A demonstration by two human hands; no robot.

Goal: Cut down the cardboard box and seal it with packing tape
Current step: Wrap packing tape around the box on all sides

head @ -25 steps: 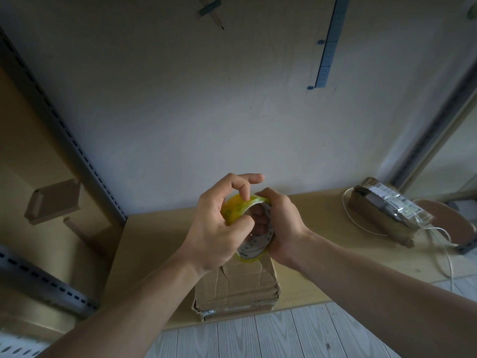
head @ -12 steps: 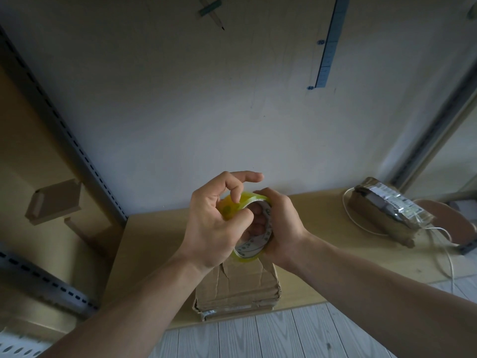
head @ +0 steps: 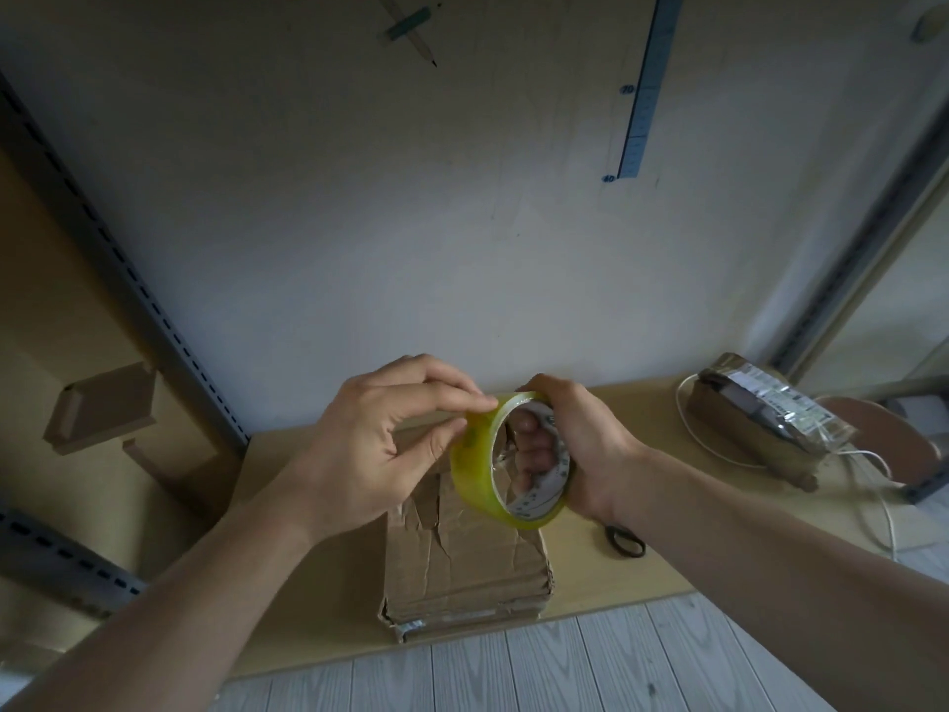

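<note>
1. Right hand (head: 585,444) has its fingers hooked through the tape roll (head: 506,462), clamped tight.
2. Left hand (head: 380,449) pinches the roll's rim.
3. Crumpled cardboard box (head: 464,562) sits on the counter (head: 580,588) right underneath.

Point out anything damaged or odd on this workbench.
The brown cardboard box is battered: its top is creased and split by a ragged tear, and its near-left corner is frayed. The black-handled scissors lie flat beside it. Nothing else stands out.

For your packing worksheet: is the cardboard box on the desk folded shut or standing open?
Folded shut. The cardboard box lies under the hands with its creased flaps flat across the top. Whether fresh tape from the tape roll holds the seam yet, cannot tell.
</note>
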